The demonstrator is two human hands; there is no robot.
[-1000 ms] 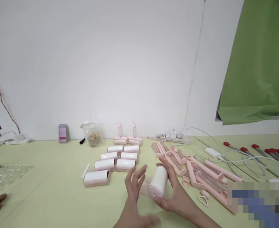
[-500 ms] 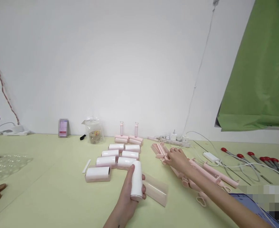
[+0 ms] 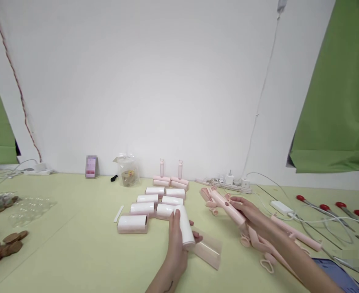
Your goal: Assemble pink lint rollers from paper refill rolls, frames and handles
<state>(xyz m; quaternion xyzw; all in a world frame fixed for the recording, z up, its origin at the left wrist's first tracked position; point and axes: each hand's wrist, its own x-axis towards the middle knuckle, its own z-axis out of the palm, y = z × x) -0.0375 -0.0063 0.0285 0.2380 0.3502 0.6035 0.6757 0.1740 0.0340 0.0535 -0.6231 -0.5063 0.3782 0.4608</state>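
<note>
Head view: the left hand [image 3: 175, 244] is wrapped around a white roll [image 3: 186, 227], holding it tilted just above the table [image 3: 75, 252], next to a clear pink cover [image 3: 208, 249] lying flat. The right hand [image 3: 251, 213] is closed on a pink handle [image 3: 228, 207], lifted off the pile of handles [image 3: 277, 232]. To join them well, I judge the handle's spindle should line up with the roll's open core before pushing, with the roll gripped by its ends so the sticky face stays clean. The roll's core faces away, the spindle tip is hidden by fingers, and the lower right corner is blurred.
</note>
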